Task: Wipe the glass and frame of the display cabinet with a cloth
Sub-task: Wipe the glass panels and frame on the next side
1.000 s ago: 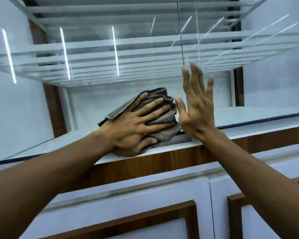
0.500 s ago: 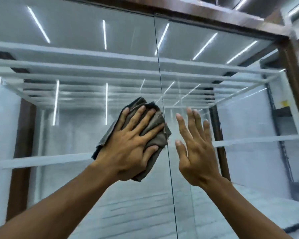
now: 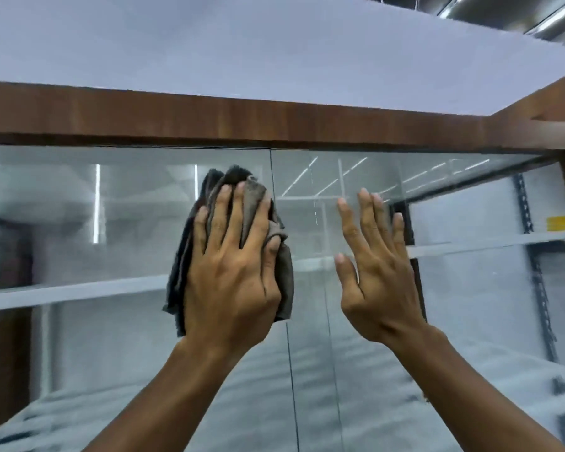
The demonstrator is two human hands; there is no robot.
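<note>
Up near the top of the display cabinet, two bare hands are raised against its front. One grey cloth (image 3: pixel 209 243), bunched into folds, is pressed flat to the glass (image 3: pixel 128 230) by the left hand (image 3: pixel 232 272), whose four fingers lie spread over the fabric while the thumb hooks round its right edge; the cloth's top sits a little below the wooden frame (image 3: pixel 209 119) and just left of the single dark vertical seam (image 3: pixel 273 177) where two glass panes meet. The right hand (image 3: pixel 379 278) holds nothing: it is flat and open, fingers extended upward and close together, palm toward the right-hand pane (image 3: pixel 470 288); whether it touches the glass cannot be told. Both hands are near each other, one on each side of the seam. Inside, two pale shelves (image 3: pixel 79 290) show through, blurred.
</note>
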